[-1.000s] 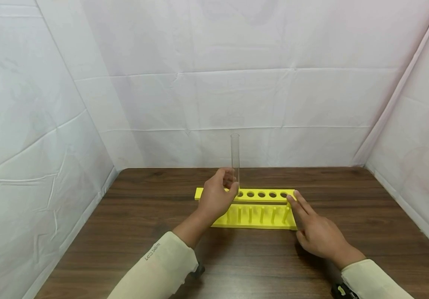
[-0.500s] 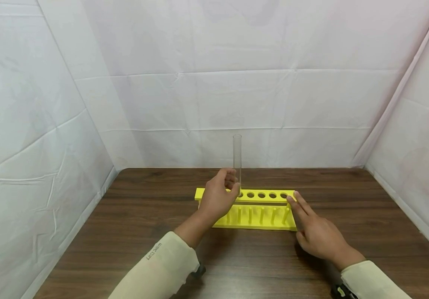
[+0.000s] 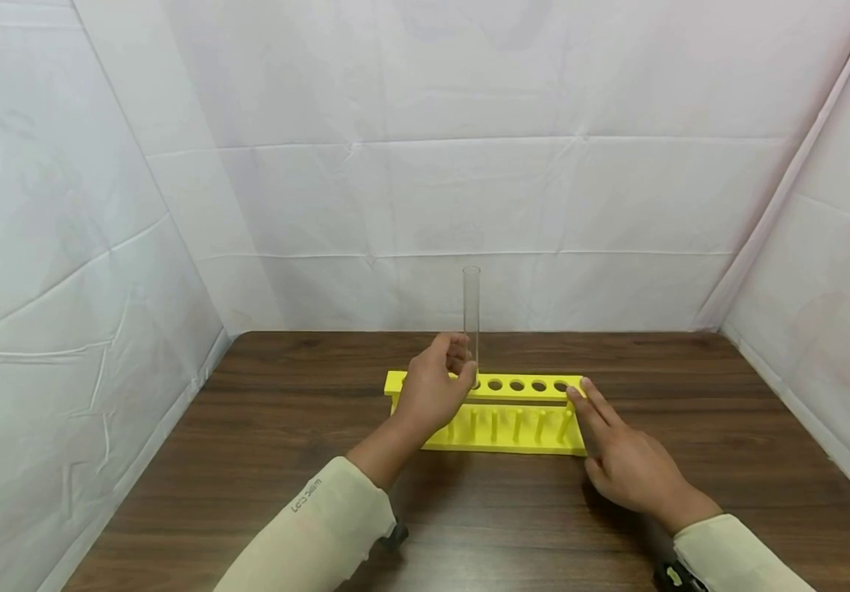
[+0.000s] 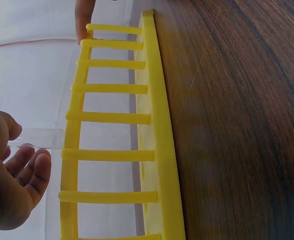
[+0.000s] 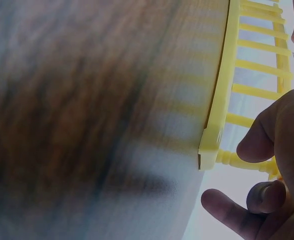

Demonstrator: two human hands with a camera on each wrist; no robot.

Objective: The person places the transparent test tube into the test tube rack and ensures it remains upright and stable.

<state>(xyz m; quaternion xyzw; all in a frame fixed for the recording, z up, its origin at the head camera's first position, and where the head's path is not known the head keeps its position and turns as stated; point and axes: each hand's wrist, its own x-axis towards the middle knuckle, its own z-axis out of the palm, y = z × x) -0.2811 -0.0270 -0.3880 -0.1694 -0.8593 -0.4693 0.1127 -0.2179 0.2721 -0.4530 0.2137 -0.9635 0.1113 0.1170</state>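
Observation:
A clear glass test tube [image 3: 472, 298] stands nearly upright, pinched low down between the thumb and fingers of my left hand [image 3: 431, 385]. Its lower end is right at a hole in the upper bar of a yellow test tube rack [image 3: 517, 397]. In the left wrist view, the tube [image 4: 44, 137] reaches that bar and nothing of it shows among the pegs below. My right hand [image 3: 635, 467] rests two straight fingers on the rack's right end. In the right wrist view, its thumb [image 5: 259, 142] is off the rack.
The rack stands on a dark wood-grain table [image 3: 284, 427]; other holes along its upper bar hold no tubes. White cloth sheeting [image 3: 425, 189] closes in the back and both sides. A dark wrist strap [image 3: 672, 575] shows under the right sleeve.
The test tube has shifted slightly right and become more upright, its lower end coming to the rack's hole. My left hand moved a little right with it; the right hand stayed put.

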